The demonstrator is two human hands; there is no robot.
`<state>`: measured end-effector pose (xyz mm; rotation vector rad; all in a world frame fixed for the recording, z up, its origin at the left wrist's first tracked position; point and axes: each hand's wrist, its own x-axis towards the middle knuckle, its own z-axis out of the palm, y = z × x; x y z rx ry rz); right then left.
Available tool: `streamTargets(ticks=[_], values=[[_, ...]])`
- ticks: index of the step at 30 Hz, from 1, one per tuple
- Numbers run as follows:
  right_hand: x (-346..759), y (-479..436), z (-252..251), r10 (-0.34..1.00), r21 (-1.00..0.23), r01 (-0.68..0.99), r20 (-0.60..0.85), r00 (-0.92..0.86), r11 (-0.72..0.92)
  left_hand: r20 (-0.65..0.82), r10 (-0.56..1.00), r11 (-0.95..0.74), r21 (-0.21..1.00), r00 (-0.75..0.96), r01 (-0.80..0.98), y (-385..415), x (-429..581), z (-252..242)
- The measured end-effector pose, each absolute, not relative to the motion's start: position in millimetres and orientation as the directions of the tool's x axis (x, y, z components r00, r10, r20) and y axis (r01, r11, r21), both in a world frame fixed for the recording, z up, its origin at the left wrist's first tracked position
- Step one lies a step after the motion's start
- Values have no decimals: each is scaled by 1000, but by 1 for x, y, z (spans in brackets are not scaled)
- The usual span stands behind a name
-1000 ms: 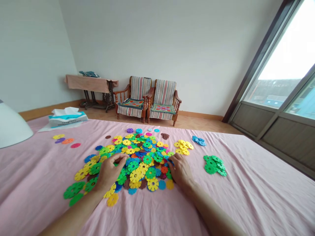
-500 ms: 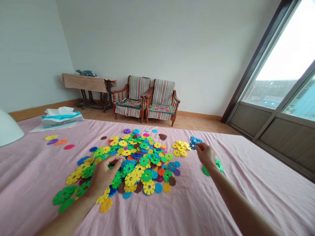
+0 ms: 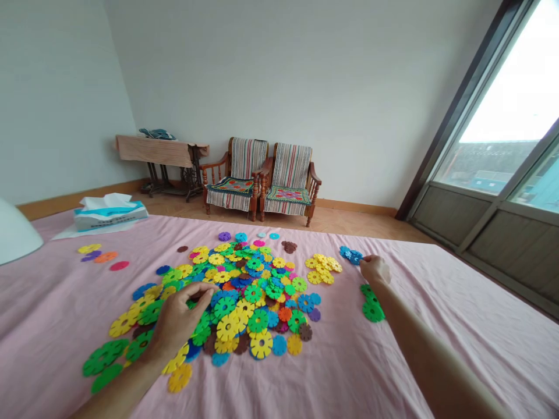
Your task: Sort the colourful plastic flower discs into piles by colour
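Note:
Notched plastic discs in many colours form a wide loose pile (image 3: 257,320) on the pink bedsheet. Over the pile's left part is my left hand (image 3: 181,314), thumb and index finger curled toward each other in a loose pinch; whether a disc is between the tips is hidden. Farther right, my right hand (image 3: 376,270) has its fingertips pinched at the edge of a blue disc (image 3: 356,259), beside a small blue group (image 3: 346,252). A yellow group (image 3: 323,266) lies left of that hand, and green discs (image 3: 372,308) lie beside the right forearm.
Brown discs (image 3: 289,247) sit behind the pile, and a few loose discs (image 3: 106,256) lie at the left. A tissue pack (image 3: 111,216) and a white rounded object (image 3: 15,235) stand farther left. Two wooden chairs (image 3: 288,201) are beyond the bed (image 3: 419,262).
My right hand has moved slightly right and lower around the blue group, uncovering more of the green discs. The left hand stays over the pile, and the view has shifted slightly.

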<state>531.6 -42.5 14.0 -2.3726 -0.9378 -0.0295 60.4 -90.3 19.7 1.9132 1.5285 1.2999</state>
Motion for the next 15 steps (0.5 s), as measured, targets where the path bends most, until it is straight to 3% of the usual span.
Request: streamTargets(ticks=[8,11,15], values=[[519,-55,21,677,-518,694,267,686,-499,422,907,-337,739,-10,583,-90,60,21],[492,-75,23,786,-532,774,289,546,-342,408,913,-331,744,-3,580,-90,61,20],[440,-102,19,935,-544,838,274,225,-42,408,913,-331,750,-6,572,-90,62,21]])
